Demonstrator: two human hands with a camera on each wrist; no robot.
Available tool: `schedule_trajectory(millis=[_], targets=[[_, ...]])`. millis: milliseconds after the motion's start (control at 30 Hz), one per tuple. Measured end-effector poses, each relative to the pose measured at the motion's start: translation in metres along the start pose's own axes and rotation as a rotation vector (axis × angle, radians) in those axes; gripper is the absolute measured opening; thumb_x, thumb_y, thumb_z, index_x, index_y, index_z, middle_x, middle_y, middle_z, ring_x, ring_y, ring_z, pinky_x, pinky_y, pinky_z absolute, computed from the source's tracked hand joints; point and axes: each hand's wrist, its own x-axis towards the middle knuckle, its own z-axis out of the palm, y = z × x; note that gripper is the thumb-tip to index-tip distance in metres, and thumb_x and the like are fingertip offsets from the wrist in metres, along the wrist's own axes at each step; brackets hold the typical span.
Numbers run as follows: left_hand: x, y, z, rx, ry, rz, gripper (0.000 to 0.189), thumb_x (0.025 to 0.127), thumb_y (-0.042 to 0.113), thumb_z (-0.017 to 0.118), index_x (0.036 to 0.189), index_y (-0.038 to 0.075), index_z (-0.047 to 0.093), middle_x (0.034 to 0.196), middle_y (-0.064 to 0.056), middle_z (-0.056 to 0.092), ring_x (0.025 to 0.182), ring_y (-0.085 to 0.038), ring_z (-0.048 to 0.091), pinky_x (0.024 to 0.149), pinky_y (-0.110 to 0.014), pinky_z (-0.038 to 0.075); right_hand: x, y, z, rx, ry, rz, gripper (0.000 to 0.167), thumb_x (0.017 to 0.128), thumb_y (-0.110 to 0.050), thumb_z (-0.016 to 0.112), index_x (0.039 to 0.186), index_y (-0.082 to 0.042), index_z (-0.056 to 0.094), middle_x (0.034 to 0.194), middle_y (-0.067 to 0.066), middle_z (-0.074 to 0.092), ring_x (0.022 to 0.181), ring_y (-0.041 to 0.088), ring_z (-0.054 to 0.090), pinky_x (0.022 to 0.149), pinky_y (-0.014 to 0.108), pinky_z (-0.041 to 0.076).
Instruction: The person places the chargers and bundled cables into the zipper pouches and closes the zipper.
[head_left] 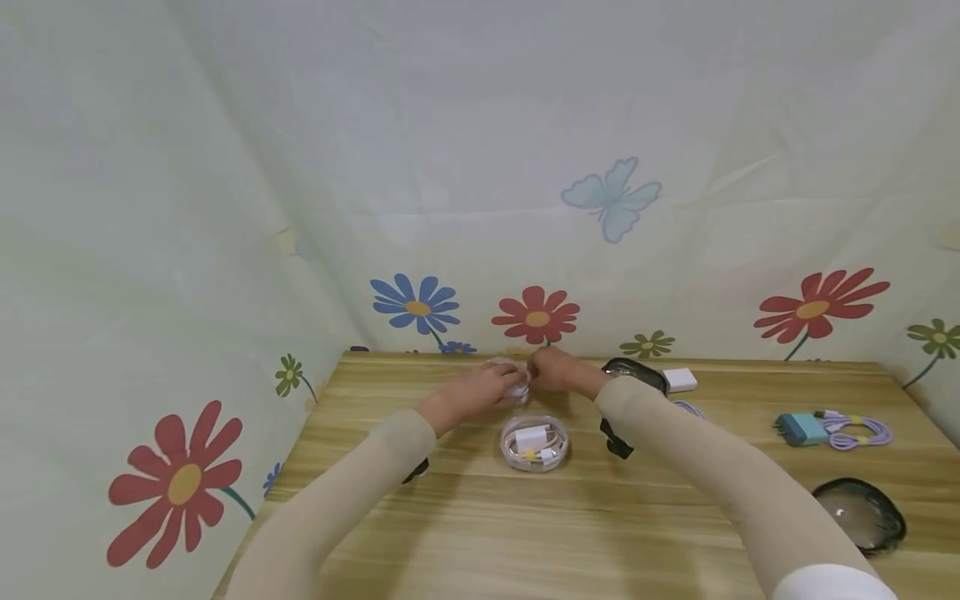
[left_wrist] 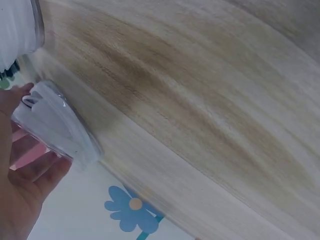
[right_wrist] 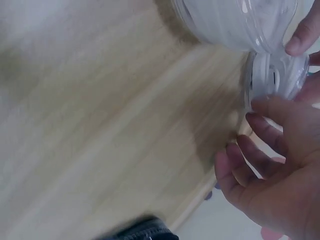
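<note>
Clear round case, pale coil inside: was held at the back of the desk, close to the flowered wall sheet, just beyond a second clear case. Contact with the desk: could not tell from these views. Left hand: gripped the held case, thumb to one side, bent fingers to the other. Right hand: lay with thumb against the end of the same case, remaining fingers loosely bent; could not tell whether pinching or merely touching. Second clear case, with white plug and cable: sat flat, nearer the person. Handling note, by judgement: called for a light, even hold at the rim, since smooth walls probably slipped or flexed under a hard squeeze. Wanted a steady left grip while the right thumb squared the end. Needed wrists raised over the second clear case, to avoid a knock. Likely fault: letting go with one hand first while tilted, so tipping or rolling.
</note>
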Motion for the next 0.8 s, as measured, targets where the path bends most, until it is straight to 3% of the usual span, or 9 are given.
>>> schedule_trajectory(millis=[133,233,367,467,567,700,800], targets=[[0.004,0.003,0.003,-0.012,0.022,-0.055,0.042,0.100,0.032,0.066,0.137,0.012,0.062,0.128,-0.006,0.065,0.117,-0.022,0.063,0.101,-0.035,0.052,0.002,0.001,0.006,-0.026,0.062,-0.005,0.032,0.088,-0.006,0.066,0.061,-0.011,0.049,0.058,-0.003,0.041,0.056,0.014,0.038,0.056,0.027,0.033],[0.010,0.008,0.004,0.034,0.059,-0.113,0.033,0.100,0.035,0.066,0.127,0.015,0.065,0.114,-0.004,0.067,0.097,-0.022,0.068,0.079,-0.036,0.058,0.001,0.001,0.007,-0.073,0.089,-0.015,0.026,0.088,-0.006,0.064,0.064,-0.009,0.054,0.061,0.001,0.051,0.060,0.018,0.048,0.061,0.032,0.044],[0.015,0.018,0.003,0.134,0.099,-0.199,0.023,0.098,0.036,0.066,0.112,0.018,0.067,0.101,-0.002,0.065,0.073,-0.022,0.065,0.056,-0.037,0.054,-0.001,0.000,0.004,-0.117,0.082,-0.040,0.013,0.091,-0.010,0.064,0.079,-0.005,0.065,0.073,0.010,0.064,0.075,0.028,0.061,0.076,0.043,0.054],[0.017,0.024,0.002,0.176,0.121,-0.267,0.020,0.097,0.034,0.066,0.108,0.018,0.069,0.098,-0.001,0.066,0.070,-0.023,0.065,0.055,-0.039,0.054,-0.003,-0.002,0.000,-0.134,0.070,-0.048,0.011,0.092,-0.011,0.064,0.087,-0.004,0.070,0.077,0.013,0.066,0.080,0.032,0.064,0.080,0.044,0.054],[0.020,0.027,0.003,0.155,0.134,-0.333,0.023,0.097,0.032,0.066,0.114,0.018,0.069,0.101,-0.002,0.067,0.074,-0.024,0.068,0.056,-0.040,0.056,-0.003,0.000,-0.001,-0.153,0.084,-0.050,0.010,0.090,-0.010,0.066,0.086,-0.003,0.072,0.081,0.013,0.067,0.083,0.031,0.064,0.080,0.043,0.055],[0.027,0.032,0.000,0.087,0.095,-0.451,0.032,0.098,0.032,0.065,0.127,0.020,0.066,0.112,-0.004,0.068,0.083,-0.027,0.070,0.059,-0.042,0.056,-0.003,0.003,-0.001,-0.141,0.107,-0.080,0.008,0.088,-0.010,0.070,0.089,-0.002,0.074,0.087,0.013,0.068,0.088,0.030,0.064,0.083,0.041,0.055],[0.032,0.036,-0.002,0.063,0.065,-0.518,0.032,0.097,0.032,0.067,0.127,0.021,0.066,0.116,-0.004,0.068,0.086,-0.031,0.070,0.060,-0.045,0.056,-0.006,0.003,-0.002,-0.132,0.132,-0.137,0.009,0.085,-0.006,0.071,0.091,-0.001,0.076,0.087,0.012,0.070,0.090,0.030,0.064,0.084,0.039,0.055]])
